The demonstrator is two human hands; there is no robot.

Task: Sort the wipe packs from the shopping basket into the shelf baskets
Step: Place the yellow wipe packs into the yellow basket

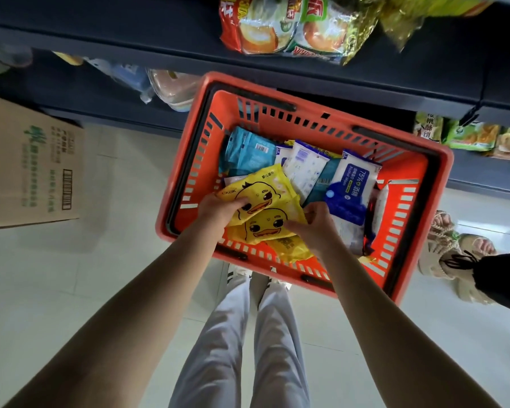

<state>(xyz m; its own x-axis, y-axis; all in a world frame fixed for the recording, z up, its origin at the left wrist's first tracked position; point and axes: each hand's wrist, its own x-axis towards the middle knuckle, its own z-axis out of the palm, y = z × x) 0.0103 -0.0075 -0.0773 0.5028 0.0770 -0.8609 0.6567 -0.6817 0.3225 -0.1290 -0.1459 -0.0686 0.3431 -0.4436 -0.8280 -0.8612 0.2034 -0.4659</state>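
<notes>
Pale tiles (42, 275) below: your left hand (218, 210) grips the upper yellow duck-print wipe pack (261, 188) at its left end, right hand (318, 228) pinching the lower pack (264, 229).

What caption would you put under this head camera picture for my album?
Left hand grips the upper duck pack, right hand the lower duck pack, in the orange shopping basket.

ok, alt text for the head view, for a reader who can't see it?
Seen from above, a person's left hand and right hand each grip a yellow duck-print wipe pack inside an orange shopping basket also holding blue and white wipe packs. Dark shelves with snack bags stand behind it; a cardboard box sits on the floor at left.
</notes>
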